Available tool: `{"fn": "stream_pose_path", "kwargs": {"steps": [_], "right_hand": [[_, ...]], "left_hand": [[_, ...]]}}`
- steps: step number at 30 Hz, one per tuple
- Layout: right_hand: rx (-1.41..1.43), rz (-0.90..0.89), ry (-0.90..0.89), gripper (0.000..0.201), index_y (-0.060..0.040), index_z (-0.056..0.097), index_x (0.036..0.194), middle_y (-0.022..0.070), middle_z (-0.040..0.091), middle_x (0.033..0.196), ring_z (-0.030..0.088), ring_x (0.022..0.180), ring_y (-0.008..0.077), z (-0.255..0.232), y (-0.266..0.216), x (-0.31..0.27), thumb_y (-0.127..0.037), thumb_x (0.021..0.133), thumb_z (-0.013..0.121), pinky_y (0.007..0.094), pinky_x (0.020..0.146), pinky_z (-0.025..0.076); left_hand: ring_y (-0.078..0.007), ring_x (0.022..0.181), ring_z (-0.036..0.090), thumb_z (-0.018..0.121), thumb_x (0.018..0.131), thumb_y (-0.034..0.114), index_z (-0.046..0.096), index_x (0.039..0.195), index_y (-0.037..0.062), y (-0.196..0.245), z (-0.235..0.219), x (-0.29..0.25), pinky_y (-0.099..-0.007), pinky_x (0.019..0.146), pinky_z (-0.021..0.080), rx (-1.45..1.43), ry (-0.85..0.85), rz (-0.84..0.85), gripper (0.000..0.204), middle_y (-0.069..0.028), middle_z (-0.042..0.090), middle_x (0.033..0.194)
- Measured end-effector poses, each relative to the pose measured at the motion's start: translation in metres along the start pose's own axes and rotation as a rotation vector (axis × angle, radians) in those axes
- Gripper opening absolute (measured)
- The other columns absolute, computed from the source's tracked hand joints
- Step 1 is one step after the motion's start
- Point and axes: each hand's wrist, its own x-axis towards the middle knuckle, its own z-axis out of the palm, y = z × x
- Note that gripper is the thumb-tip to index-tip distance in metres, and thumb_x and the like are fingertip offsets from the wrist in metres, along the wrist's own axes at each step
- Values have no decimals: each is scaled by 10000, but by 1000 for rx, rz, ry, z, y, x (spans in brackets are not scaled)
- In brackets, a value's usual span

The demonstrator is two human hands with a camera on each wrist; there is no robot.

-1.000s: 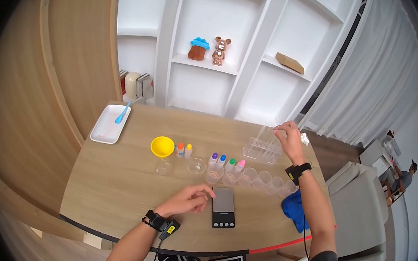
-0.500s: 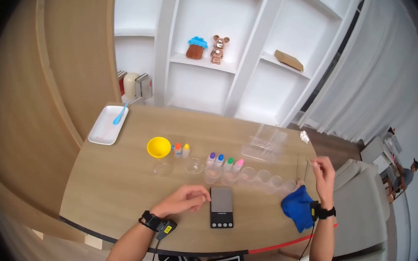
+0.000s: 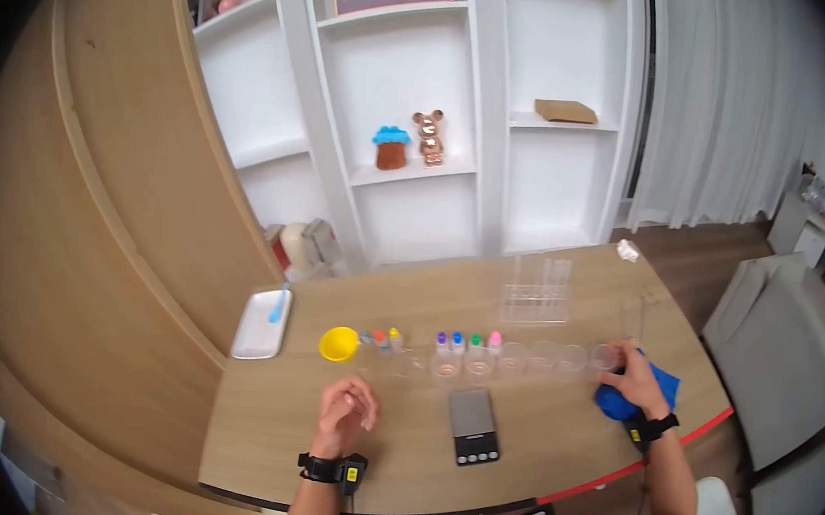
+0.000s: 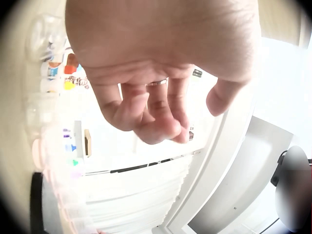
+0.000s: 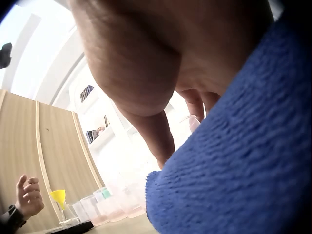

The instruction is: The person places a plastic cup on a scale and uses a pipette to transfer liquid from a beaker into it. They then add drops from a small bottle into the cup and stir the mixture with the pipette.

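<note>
My right hand holds the clear plastic cup at the right end of a row, thumb on the near side. In the right wrist view, part of the cup shows between thumb and fingers, and a blue cloth hides much of the hand. That cloth lies bunched under the right wrist. My left hand hovers over the left of the table, its fingers loosely curled with nothing in them. The left wrist view shows the same relaxed fingers. A digital scale sits between the hands.
Behind the cups stand several small dropper bottles with coloured caps. A clear test tube rack is farther back. At left are a yellow funnel and a white tray with a blue spoon. Crumpled foil lies at the far corner.
My right hand has come from the test tube rack, moved right and then down onto the end cup. The left hand has drawn away from the scale, and the head view has turned.
</note>
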Motion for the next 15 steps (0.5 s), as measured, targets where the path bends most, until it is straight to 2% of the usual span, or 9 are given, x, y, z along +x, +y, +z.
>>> {"fn": "stream_pose_path", "kwargs": {"steps": [1, 4, 5, 8, 9, 10, 11, 15], "right_hand": [[2, 3, 11, 682, -12, 568, 1356, 141, 692, 1221, 660, 1138, 252, 2, -4, -2, -117, 770, 902, 359, 998, 519], [23, 7, 50, 610, -17, 591, 1282, 123, 696, 1154, 664, 1104, 236, -2, -6, -3, -89, 757, 893, 351, 964, 522], [53, -2, 66, 595, -20, 591, 1266, 116, 691, 1145, 662, 1096, 233, -4, -3, -2, -81, 755, 890, 351, 955, 522], [223, -49, 115, 576, -45, 551, 1259, 85, 665, 1144, 649, 1099, 213, -8, 2, 4, -21, 763, 843, 348, 954, 516], [283, -68, 136, 580, -48, 538, 1267, 81, 662, 1155, 646, 1104, 210, -11, -6, 6, -5, 767, 830, 349, 959, 515], [341, -85, 158, 585, -52, 524, 1275, 77, 659, 1166, 643, 1110, 206, -18, -15, 8, 10, 772, 817, 349, 963, 514], [389, -16, 161, 582, -54, 497, 1276, 75, 649, 1200, 639, 1133, 192, -23, -37, 8, 52, 779, 781, 339, 986, 509], [466, -167, 154, 585, -44, 510, 1310, 74, 635, 1250, 628, 1168, 179, -12, -109, 21, 82, 802, 772, 331, 1013, 505]], "left_hand": [[-133, 570, 504, 630, 1010, 397, 519, 953, 35, 10, 1, 0, -284, 530, 400, -18, 80, 98, 382, -61, 544, 701], [-132, 555, 450, 606, 1018, 345, 500, 946, 55, 22, -33, 8, -297, 506, 368, 17, 312, 409, 317, -32, 472, 706], [-125, 608, 445, 592, 1010, 285, 505, 975, 78, 25, -48, 10, -292, 544, 377, 63, 415, 455, 227, -6, 445, 747], [-123, 736, 502, 590, 995, 255, 528, 1036, 91, 28, -81, 16, -292, 669, 433, 150, 556, 443, 180, -4, 497, 840], [-150, 974, 566, 619, 981, 285, 555, 1170, 104, 24, -92, 19, -320, 855, 455, 180, 509, 432, 269, -30, 567, 1030], [-170, 1067, 564, 630, 974, 299, 548, 1235, 97, 17, -99, 20, -334, 923, 444, 199, 469, 382, 340, -48, 573, 1117], [-189, 1161, 561, 641, 968, 313, 540, 1301, 89, 11, -97, 24, -349, 991, 433, 215, 427, 332, 413, -66, 579, 1204], [-249, 1445, 462, 698, 940, 401, 439, 1534, 56, -6, -85, 31, -403, 1197, 336, 221, 239, 176, 734, -115, 530, 1483]]}}
